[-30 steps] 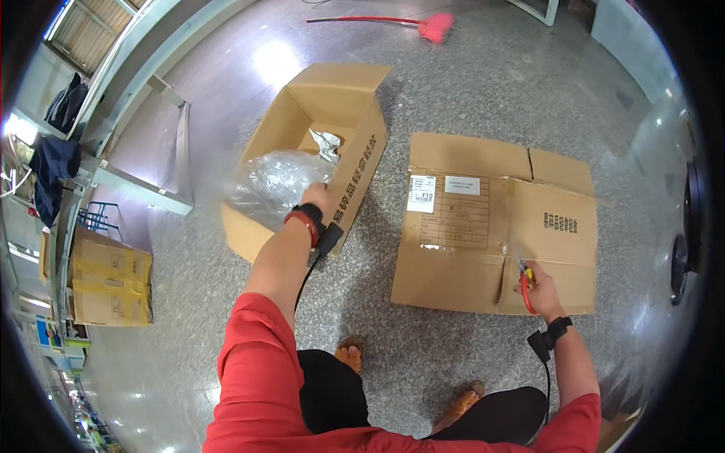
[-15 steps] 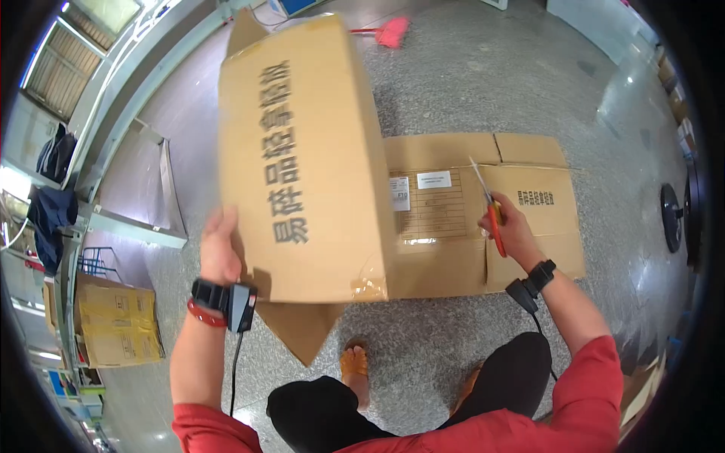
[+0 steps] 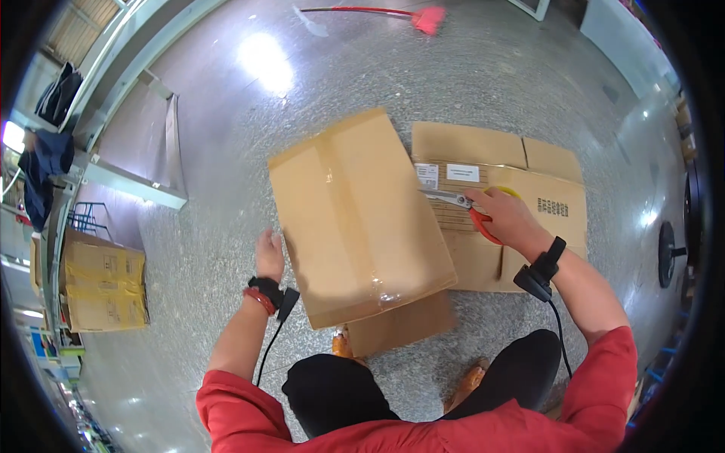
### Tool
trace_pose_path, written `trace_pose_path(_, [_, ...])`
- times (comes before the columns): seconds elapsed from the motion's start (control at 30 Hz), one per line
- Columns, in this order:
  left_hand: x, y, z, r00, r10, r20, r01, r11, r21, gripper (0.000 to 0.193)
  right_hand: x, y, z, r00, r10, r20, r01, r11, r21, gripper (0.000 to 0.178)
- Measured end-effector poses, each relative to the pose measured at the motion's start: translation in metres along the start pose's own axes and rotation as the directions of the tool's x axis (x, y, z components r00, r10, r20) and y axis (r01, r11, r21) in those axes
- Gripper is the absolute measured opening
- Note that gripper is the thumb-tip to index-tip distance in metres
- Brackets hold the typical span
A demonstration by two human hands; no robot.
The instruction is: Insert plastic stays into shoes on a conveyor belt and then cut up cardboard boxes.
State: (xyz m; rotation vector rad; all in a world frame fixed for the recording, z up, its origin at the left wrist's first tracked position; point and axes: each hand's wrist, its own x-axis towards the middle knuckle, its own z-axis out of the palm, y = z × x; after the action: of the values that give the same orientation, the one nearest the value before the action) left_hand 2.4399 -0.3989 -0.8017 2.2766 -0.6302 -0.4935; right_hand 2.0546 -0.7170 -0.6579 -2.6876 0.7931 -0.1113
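Note:
A brown cardboard box (image 3: pixel 362 219) stands in front of me, its tape-sealed face up and a flap (image 3: pixel 408 332) sticking out at its near side. My left hand (image 3: pixel 270 255) is beside the box's left edge, fingers loosely extended; whether it touches the cardboard is unclear. In my right hand (image 3: pixel 513 219) is a pair of scissors (image 3: pixel 453 198) with red and yellow handles. Their blades point left, at the box's right edge. Beneath the scissors a flattened cardboard carton (image 3: pixel 529 264) with labels lies on the floor, partly covered by the box.
A broom with a pink head (image 3: pixel 428 20) lies on the far floor. To the left, a carton with yellow tape (image 3: pixel 106 283) stands by a metal frame (image 3: pixel 136 185). A black round base (image 3: pixel 667 255) is at the right. My feet are close to the box.
The box has turned from its printed side to its taped face and come down lower. My left hand has moved right. The scissors have swung from pointing up to pointing left.

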Motion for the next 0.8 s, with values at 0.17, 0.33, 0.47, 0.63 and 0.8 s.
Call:
trace_pose_path(0.17, [0.018, 0.101, 0.013, 0.908, 0.296, 0.298, -0.390, 0.858, 0.335, 0.084, 0.066, -0.058, 0.009, 0.987, -0.136, 0.086, 0.146, 0.982, -0.120, 0.035])
trace_pose_path(0.33, [0.001, 0.110, 0.039, 0.934, 0.165, 0.317, -0.321, 0.778, 0.541, 0.103, 0.148, -0.100, 0.035, 0.974, -0.211, 0.086, 0.227, 0.913, -0.339, 0.036])
trace_pose_path(0.47, [0.002, 0.111, 0.034, 0.934, 0.157, 0.320, -0.313, 0.789, 0.528, 0.107, 0.212, -0.134, 0.035, 0.970, -0.171, 0.174, 0.240, 0.804, -0.544, 0.032])
trace_pose_path(0.63, [0.004, 0.106, 0.036, 0.929, 0.181, 0.323, -0.327, 0.810, 0.486, 0.104, 0.244, -0.151, 0.043, 0.938, -0.314, 0.147, 0.333, 0.695, -0.638, 0.019])
trace_pose_path(0.8, [0.005, 0.102, 0.039, 0.929, 0.234, 0.288, -0.345, 0.829, 0.440, 0.102, 0.269, -0.166, 0.035, 0.896, -0.346, 0.279, 0.441, 0.612, -0.657, 0.020])
